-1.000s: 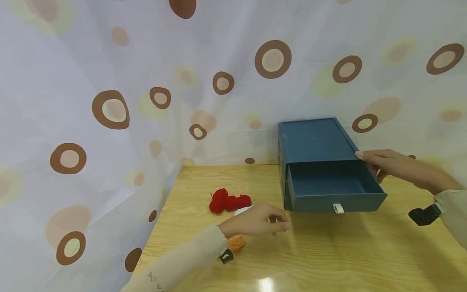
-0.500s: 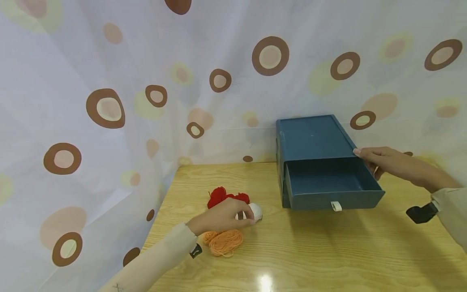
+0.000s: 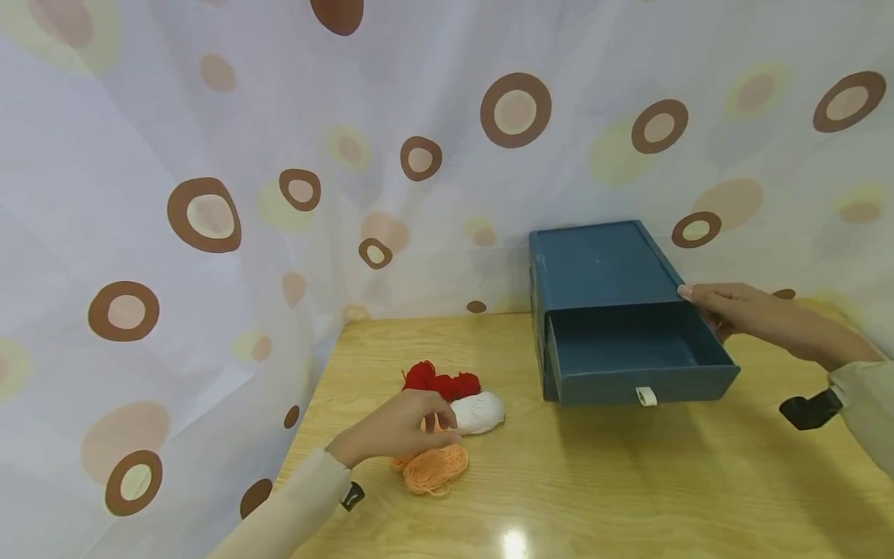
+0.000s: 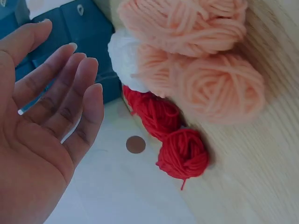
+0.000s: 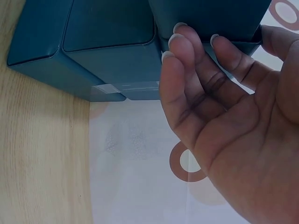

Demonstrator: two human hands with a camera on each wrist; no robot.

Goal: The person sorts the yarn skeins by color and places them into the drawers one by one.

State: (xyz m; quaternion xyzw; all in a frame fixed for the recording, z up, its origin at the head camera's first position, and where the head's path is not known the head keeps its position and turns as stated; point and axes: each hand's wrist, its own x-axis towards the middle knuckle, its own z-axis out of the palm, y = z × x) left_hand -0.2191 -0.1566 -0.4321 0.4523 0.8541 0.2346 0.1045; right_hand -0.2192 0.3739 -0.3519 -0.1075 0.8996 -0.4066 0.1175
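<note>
Above the orange yarn (image 3: 434,466) hovers my left hand (image 3: 396,424), with its fingers loosely bent and nothing in them. A ball of white yarn (image 3: 482,413) lies just past its fingertips, and several small balls of red yarn (image 3: 466,383) lie behind. In the left wrist view, the palm stands apart from the peach-orange skeins (image 4: 219,88). My right hand (image 3: 750,313) rests at the right side of a blue drawer unit (image 3: 604,268), thumb on its top front corner. In the right wrist view, the relaxed fingertips (image 5: 169,56) touch the blue side wall.
The top drawer (image 3: 594,391) is pulled out, bare inside, with a white tab (image 3: 646,397) on its front. A white curtain (image 3: 447,202) with brown spots hangs behind and at the left of the wooden table (image 3: 559,489).
My left hand has moved left and a little nearer, away from the drawer and over the orange yarn, uncovering the white yarn. The right hand keeps its place at the drawer unit.
</note>
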